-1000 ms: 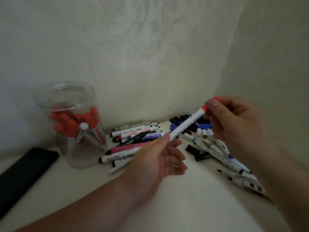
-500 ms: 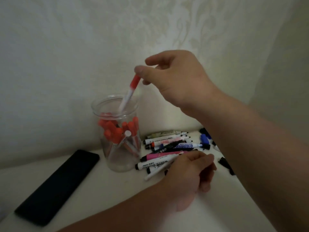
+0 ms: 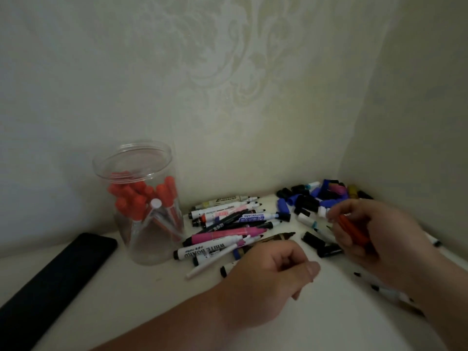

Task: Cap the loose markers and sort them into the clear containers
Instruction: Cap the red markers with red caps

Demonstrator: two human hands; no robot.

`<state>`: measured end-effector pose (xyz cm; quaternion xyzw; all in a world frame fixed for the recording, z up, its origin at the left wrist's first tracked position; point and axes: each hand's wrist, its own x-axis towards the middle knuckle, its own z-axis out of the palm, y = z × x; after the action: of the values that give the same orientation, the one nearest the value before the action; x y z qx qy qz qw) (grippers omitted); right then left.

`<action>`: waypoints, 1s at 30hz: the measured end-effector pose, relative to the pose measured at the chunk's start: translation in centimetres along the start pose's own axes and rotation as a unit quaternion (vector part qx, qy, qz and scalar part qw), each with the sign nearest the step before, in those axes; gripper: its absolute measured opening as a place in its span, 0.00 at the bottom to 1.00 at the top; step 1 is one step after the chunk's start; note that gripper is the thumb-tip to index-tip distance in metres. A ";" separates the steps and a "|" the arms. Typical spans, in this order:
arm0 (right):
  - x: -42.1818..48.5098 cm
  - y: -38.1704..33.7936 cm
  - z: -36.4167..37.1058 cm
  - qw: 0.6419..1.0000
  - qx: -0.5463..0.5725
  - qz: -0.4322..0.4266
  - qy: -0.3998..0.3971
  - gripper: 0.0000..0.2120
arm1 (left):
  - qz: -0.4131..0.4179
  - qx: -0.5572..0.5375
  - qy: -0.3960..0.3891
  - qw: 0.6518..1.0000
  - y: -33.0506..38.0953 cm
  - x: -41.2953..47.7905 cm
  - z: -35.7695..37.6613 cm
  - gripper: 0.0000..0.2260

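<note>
A clear jar point(image 3: 152, 247) stands at the left and holds several red-capped markers point(image 3: 138, 198) upright. Loose markers point(image 3: 228, 222), mostly uncapped, lie in a pile right of the jar. Loose caps point(image 3: 307, 198), black, blue and pink, are heaped in the far corner. My right hand point(image 3: 374, 234) hovers over the caps and more markers, fingers curled round a red cap point(image 3: 353, 233). My left hand point(image 3: 268, 277) rests at the pile's near edge with fingers curled into a fist; nothing shows in it, and its palm side is hidden.
A black phone point(image 3: 50, 274) lies flat at the left front, near the jar. Walls close the table's back and right sides, meeting in a corner behind the caps. More thin markers point(image 3: 382, 290) lie under my right forearm.
My right hand let the red-capped marker go into the jar, swung back right to the cap pile and now holds a red cap. My left hand stayed by the markers, fingers curled.
</note>
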<state>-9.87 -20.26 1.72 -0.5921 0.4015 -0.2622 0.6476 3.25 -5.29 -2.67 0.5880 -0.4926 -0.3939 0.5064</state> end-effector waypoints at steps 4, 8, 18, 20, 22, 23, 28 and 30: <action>0.4 -0.2 -0.8 0.995 -0.086 -0.041 -0.023 0.11 | 0.022 0.149 -0.037 0.988 0.4 -0.8 0.2 0.08; 0.4 -0.3 -1.5 0.970 -0.207 -0.071 -0.102 0.06 | 0.047 0.203 -0.035 0.978 0.4 -0.8 0.1 0.03; -1.4 -1.0 -2.2 0.868 -0.448 -0.049 -0.208 0.04 | 0.118 0.261 -0.008 0.958 -0.6 -0.6 -0.7 0.03; -1.3 -0.8 -2.1 0.858 -0.465 -0.059 -0.207 0.06 | 0.140 0.260 0.027 0.955 -0.7 -0.5 -0.9 0.04; -1.3 -0.7 -2.2 0.844 -0.490 -0.082 -0.203 0.07 | 0.147 0.258 0.057 0.953 -0.9 -0.4 -1.1 0.06; -1.3 -0.8 -2.2 0.834 -0.507 -0.099 -0.196 0.07 | 0.148 0.260 0.060 0.952 -0.9 -0.4 -1.1 0.07; -1.7 -1.3 -2.8 0.808 -0.544 -0.147 -0.175 0.13 | 0.134 0.272 0.035 0.952 -1.0 -0.5 -0.5 0.05; -1.5 -1.7 -3.3 0.828 -0.512 -0.166 -0.157 0.13 | 0.138 0.269 0.036 0.953 -1.0 -0.4 -0.2 0.05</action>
<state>-13.21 -21.19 3.73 -0.9297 0.2669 -0.0266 0.2525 3.56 -4.85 -3.66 0.6421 -0.6382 -0.1520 0.3965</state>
